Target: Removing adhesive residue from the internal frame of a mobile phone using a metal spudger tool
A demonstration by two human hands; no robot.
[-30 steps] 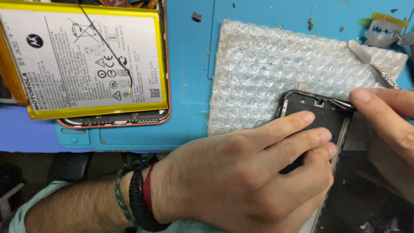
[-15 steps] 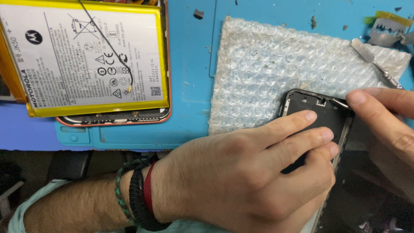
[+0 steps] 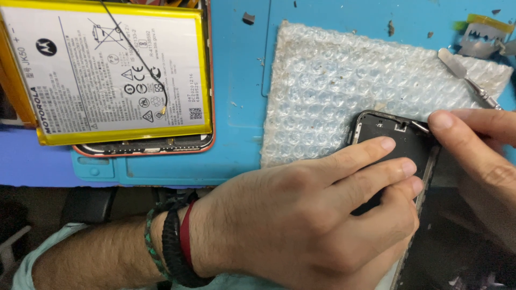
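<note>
Dark phone frame (image 3: 400,142), stripped and screenless, top end lying on bubble wrap (image 3: 344,86) over blue mat (image 3: 242,80): left hand (image 3: 301,215) closed over it, right hand (image 3: 478,156) pinching a thin tool at its top corner; loose battery (image 3: 107,70) lies apart, reassembly seemingly outstanding.
</note>
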